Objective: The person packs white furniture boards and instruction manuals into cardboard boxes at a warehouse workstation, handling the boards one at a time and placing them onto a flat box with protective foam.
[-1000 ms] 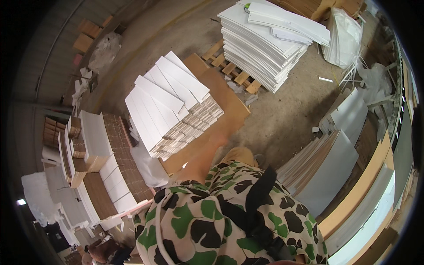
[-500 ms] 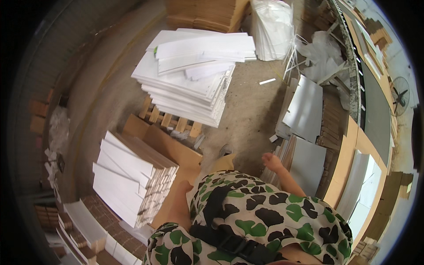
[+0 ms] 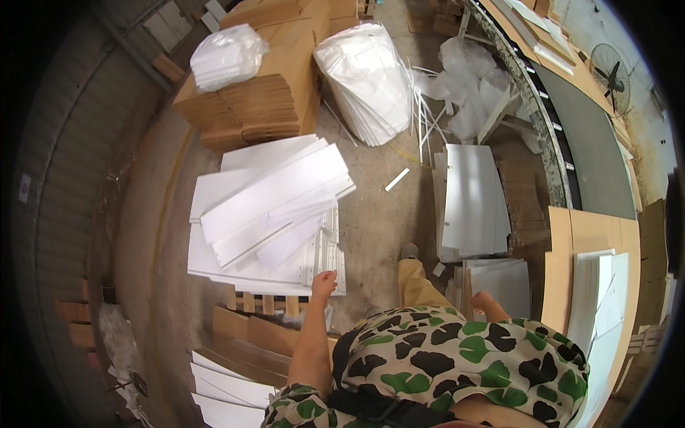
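Note:
My left hand (image 3: 325,284) hangs with loosely curled fingers and holds nothing. It is at the near right corner of a stack of white panels (image 3: 203,250) on a wooden pallet (image 3: 267,304); whether it touches them I cannot tell. Long white boards (image 3: 278,203) lie askew on top of that stack. My right hand (image 3: 487,305) is low at my side, its fingers slightly bent and nothing visible in them. Beside it is a low stack of pale panels (image 3: 510,274). A larger upright-leaning stack of white panels (image 3: 477,200) stands beyond.
Folded cardboard (image 3: 250,107) is piled at the back left, with a plastic-wrapped bundle (image 3: 227,57) on it. A tall white wrapped stack (image 3: 365,85) stands beside. A white strip (image 3: 397,180) lies on the floor. Along the right runs a conveyor (image 3: 581,135). More white panels (image 3: 228,389) lie at lower left.
My view has shifted forward and turned, so the pallet stack now appears nearer and lower. My left hand has come up beside its corner. My right hand has drawn back toward my body.

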`<state>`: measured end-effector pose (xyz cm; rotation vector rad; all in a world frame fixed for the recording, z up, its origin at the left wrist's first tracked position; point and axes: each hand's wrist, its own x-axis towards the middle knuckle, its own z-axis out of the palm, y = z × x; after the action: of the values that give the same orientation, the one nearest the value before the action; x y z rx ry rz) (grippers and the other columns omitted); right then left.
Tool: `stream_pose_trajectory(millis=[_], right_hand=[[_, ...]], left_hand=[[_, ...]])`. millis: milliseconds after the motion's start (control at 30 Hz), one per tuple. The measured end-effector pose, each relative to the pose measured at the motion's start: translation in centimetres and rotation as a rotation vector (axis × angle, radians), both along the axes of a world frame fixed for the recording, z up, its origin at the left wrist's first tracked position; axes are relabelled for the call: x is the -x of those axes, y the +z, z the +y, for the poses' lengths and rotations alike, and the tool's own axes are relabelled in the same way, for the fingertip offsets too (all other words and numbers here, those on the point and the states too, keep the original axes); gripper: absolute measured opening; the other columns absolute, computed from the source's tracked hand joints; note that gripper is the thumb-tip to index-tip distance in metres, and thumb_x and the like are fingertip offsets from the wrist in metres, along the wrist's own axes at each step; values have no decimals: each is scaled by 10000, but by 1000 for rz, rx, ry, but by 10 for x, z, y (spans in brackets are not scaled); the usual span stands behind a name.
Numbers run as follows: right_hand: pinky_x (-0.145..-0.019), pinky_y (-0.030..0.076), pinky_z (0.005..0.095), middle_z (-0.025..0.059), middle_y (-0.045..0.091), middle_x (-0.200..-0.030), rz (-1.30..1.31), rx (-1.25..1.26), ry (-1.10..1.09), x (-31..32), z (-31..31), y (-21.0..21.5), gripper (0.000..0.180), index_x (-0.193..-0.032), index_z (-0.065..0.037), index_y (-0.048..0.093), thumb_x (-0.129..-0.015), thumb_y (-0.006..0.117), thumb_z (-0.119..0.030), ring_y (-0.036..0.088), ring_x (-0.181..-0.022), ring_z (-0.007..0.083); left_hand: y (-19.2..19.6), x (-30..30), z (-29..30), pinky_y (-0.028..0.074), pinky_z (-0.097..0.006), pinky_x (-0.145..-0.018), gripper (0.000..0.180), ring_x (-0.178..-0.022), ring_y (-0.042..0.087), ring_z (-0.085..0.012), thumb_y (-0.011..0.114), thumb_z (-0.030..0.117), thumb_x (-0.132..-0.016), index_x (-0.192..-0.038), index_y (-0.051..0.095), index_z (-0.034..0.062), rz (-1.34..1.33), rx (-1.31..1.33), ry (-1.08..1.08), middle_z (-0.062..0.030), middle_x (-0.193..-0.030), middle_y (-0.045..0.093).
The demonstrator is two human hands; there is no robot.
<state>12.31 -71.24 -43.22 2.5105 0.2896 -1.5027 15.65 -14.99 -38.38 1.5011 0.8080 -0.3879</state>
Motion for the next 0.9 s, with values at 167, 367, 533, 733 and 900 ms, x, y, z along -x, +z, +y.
stream_pose_trajectory(millis=[167, 367, 533, 733, 900], right_hand=[[-621, 506, 400, 110, 648, -734, 4, -110, -91, -112, 11, 16, 235, -747, -80, 683, -824, 504, -212, 631, -702, 233], [-704, 485, 419, 161, 616, -849, -423, -469, -207, -289, 41, 46, 233, -827, -39, 632, -820, 460, -196, 588, -811, 334], [-743, 477, 433, 166, 623, -825, -490, -367, -275, -405, 31, 30, 236, -805, -29, 634, -797, 498, -221, 585, -800, 366], [-695, 488, 418, 158, 630, -841, -383, -293, 332, -465, 58, -20, 230, -776, -61, 661, -781, 520, -243, 603, -813, 325], [-662, 496, 373, 98, 650, -725, -50, -530, -35, -498, 104, 28, 241, -810, -128, 670, -766, 523, -313, 633, -680, 269]], left_hand=[[9, -52, -41, 484, -284, -582, 509, -700, 600, -201, 650, 395, -788, -1062, 533, -18, 129, 200, 116, -118, -920, 580], [25, -100, -29, 495, -391, -743, 764, -906, 574, -321, 603, 500, -787, -1256, 331, -38, 197, 260, 426, -231, -1146, 484], [54, -177, -27, 437, -478, -867, 875, -1123, 444, -377, 543, 552, -797, -1365, 138, 25, 60, 401, 679, -242, -1320, 320], [16, -210, -2, 463, -459, -831, 901, -1034, 502, -355, 562, 608, -752, -1360, 190, 57, 122, 430, 902, -195, -1270, 398], [37, -243, 6, 475, -406, -789, 930, -990, 533, -306, 625, 618, -696, -1335, 268, 45, 106, 460, 1010, -181, -1210, 451]])
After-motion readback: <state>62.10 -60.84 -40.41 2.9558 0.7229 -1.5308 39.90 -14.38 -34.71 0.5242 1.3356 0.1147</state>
